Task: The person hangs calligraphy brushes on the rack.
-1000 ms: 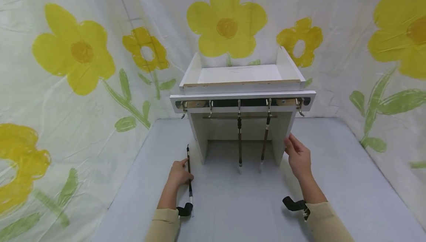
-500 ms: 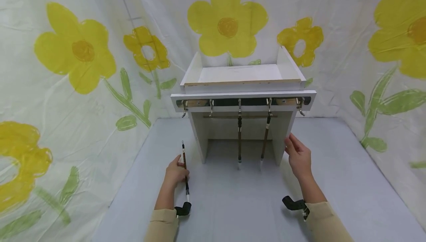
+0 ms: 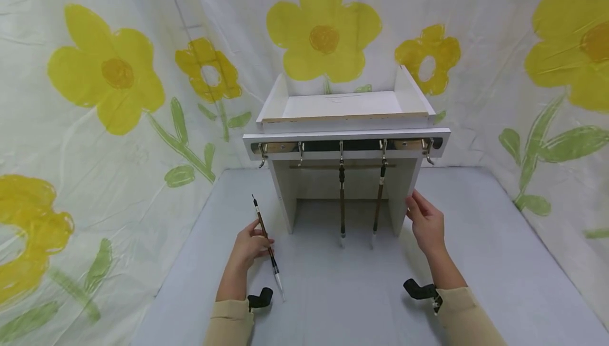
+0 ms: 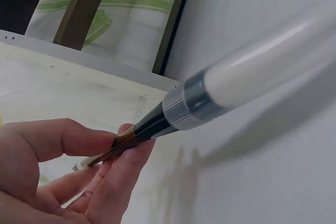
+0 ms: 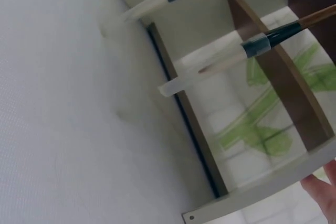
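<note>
My left hand (image 3: 247, 246) pinches a calligraphy brush (image 3: 275, 269) by its brown handle, left of a white shelf rack (image 3: 347, 137). The brush slants, its hanging loop up and away, its tip down toward me. Close up in the left wrist view, a clear cap (image 4: 262, 59) covers the bristles, and the thumb and fingers close on the handle. With thumb and fingers, my right hand (image 3: 426, 225) grips the front edge of the rack's right side panel (image 3: 404, 195). Two more capped brushes, a middle one (image 3: 342, 198) and a right one (image 3: 379, 198), hang from the rack's hooks.
A metal rail with several hooks runs along the rack's front; the far-left hook (image 3: 261, 155) and far-right hook (image 3: 428, 151) hold no brush. An open tray (image 3: 342, 105) tops the rack. Behind the grey-white table (image 3: 333, 304) hangs a flowered sheet (image 3: 142, 187).
My left hand has lifted the brush off the table and turned it, the loop end swinging left and the capped tip right. My right hand stays on the rack's side panel.
</note>
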`<action>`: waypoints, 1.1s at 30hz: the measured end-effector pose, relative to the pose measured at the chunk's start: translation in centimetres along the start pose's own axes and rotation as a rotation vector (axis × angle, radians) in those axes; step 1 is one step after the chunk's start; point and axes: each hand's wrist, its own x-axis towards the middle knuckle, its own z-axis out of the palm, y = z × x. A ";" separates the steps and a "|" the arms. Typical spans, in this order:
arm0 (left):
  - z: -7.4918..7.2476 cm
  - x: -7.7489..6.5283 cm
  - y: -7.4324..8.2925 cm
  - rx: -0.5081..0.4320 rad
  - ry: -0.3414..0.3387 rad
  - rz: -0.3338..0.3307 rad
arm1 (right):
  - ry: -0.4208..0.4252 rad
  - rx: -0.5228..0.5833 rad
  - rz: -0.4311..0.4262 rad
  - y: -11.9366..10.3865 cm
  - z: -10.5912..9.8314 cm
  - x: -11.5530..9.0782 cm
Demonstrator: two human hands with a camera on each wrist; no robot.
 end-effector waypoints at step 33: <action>-0.2 -4.1 5.5 -0.076 0.038 0.296 | 0.001 0.008 -0.014 0.3 -0.1 0.2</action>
